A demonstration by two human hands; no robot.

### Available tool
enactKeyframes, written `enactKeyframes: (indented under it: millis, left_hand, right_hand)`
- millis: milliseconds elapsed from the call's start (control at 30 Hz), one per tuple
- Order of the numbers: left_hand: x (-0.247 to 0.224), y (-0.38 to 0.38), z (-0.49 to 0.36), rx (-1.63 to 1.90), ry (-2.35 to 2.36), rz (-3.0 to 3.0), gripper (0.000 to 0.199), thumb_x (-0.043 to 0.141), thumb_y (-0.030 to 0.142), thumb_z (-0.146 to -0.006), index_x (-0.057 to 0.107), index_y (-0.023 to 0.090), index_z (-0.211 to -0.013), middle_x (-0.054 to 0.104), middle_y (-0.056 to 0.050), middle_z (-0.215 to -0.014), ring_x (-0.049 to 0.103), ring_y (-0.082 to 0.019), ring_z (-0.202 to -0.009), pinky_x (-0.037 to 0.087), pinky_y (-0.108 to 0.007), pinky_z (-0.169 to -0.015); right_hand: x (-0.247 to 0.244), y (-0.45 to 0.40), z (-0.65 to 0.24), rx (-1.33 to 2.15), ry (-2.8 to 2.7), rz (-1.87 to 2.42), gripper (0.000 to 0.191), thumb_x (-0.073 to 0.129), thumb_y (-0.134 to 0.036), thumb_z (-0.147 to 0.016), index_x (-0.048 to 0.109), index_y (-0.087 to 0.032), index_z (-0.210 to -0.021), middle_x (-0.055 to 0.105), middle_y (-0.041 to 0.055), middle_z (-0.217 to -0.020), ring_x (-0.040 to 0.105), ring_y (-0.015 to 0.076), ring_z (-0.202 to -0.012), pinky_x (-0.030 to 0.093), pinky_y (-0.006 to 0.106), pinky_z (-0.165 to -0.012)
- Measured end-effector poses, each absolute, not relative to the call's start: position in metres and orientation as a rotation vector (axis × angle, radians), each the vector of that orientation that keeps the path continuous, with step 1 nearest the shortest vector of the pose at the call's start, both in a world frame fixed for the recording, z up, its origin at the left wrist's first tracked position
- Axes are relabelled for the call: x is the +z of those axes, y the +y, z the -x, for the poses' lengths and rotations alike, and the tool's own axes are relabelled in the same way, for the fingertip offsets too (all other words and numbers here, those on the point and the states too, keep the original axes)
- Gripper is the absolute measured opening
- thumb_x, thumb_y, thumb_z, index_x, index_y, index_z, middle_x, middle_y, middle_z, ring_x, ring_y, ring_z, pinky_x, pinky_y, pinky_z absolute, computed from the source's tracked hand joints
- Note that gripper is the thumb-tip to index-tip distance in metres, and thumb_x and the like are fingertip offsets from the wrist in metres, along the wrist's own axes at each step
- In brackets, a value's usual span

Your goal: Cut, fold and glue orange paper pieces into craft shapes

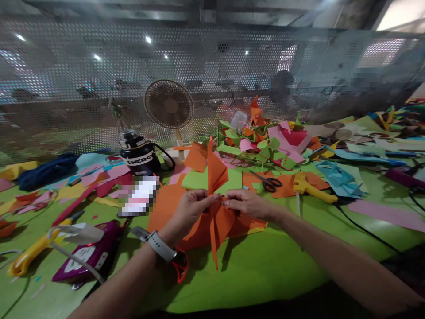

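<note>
A folded orange paper shape (216,170) stands above the table, with pointed parts reaching up and down from its middle. My left hand (192,210) pinches it near the centre, thumb and finger pressed together. From the other side, my right hand (247,204) also pinches the paper at the centre, its fingertips almost meeting the left ones. Flat orange paper sheets (162,208) lie under and behind my hands. Just beyond my right hand rest black-handled scissors (271,184). Red-orange scissor handles (181,268) show beside my left wrist.
A yellow glue gun (315,189) lies at right, its cord trailing. On the left are a purple power strip (89,252), a yellow-handled tool (36,248) and a black bottle (137,155). A fan (169,104) stands behind, near paper scraps (262,146) and a perforated metal screen (212,57).
</note>
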State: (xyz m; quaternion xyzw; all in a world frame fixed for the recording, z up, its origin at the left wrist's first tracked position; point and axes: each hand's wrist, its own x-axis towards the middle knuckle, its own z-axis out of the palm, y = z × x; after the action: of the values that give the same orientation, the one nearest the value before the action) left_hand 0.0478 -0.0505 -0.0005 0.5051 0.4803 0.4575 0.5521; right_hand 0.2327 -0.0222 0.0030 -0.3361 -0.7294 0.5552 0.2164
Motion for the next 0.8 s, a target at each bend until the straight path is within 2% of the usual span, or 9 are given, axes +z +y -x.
enactKeyframes:
  millis: [267,400,533,600,800]
  left_hand:
    - [-0.001,-0.0483,-0.0429,1.11,1.061,-1.098,0.031,0.084,0.04,-0.059,0.066,0.015,-0.059,0.059,0.002,-0.055,0.047,-0.007,-0.05,0.037,-0.02,-0.051]
    - [-0.0023,-0.0492,-0.0423,1.039,1.08,-1.021,0.024,0.084,0.037,-0.061,0.072,0.017,-0.068,0.068,0.0,-0.065,0.054,-0.008,-0.055,0.038,-0.019,-0.05]
    - [-0.0047,-0.0488,-0.043,0.994,0.996,-0.998,0.026,0.087,0.031,-0.056,0.076,0.016,-0.075,0.075,-0.005,-0.079,0.064,-0.013,-0.07,0.047,-0.021,-0.065]
    - [-0.0052,-0.0482,-0.0437,0.977,0.97,-0.976,0.027,0.088,0.03,-0.055,0.077,0.015,-0.075,0.075,-0.006,-0.079,0.065,-0.013,-0.071,0.049,-0.021,-0.069]
    - [-0.0001,-0.0498,-0.0467,0.968,1.0,-0.906,0.028,0.089,0.027,-0.052,0.077,0.014,-0.074,0.075,-0.005,-0.073,0.065,-0.012,-0.064,0.05,-0.021,-0.065]
  right_hand:
    - [0.0129,-0.023,-0.2411,1.59,-1.996,0.961,0.033,0.062,-0.047,-0.079,0.053,-0.017,-0.068,0.05,-0.0039,-0.061,0.047,0.0099,-0.057,0.038,0.025,-0.057]
    - [0.0118,-0.0258,-0.2397,1.576,-1.99,0.959,0.031,0.06,-0.044,-0.082,0.053,-0.017,-0.069,0.053,-0.003,-0.062,0.053,0.011,-0.059,0.042,0.025,-0.059]
    - [0.0097,-0.0276,-0.2382,1.602,-2.003,0.915,0.03,0.061,-0.044,-0.082,0.054,-0.017,-0.071,0.054,-0.0029,-0.063,0.059,0.0126,-0.058,0.045,0.026,-0.059]
    - [0.0093,-0.028,-0.238,1.586,-2.019,0.914,0.028,0.06,-0.043,-0.083,0.056,-0.017,-0.073,0.056,-0.0026,-0.063,0.06,0.0126,-0.058,0.045,0.025,-0.058]
    - [0.008,-0.0278,-0.2379,1.48,-2.07,0.934,0.027,0.054,-0.04,-0.086,0.059,-0.015,-0.079,0.058,-0.0015,-0.062,0.061,0.0127,-0.056,0.044,0.024,-0.057]
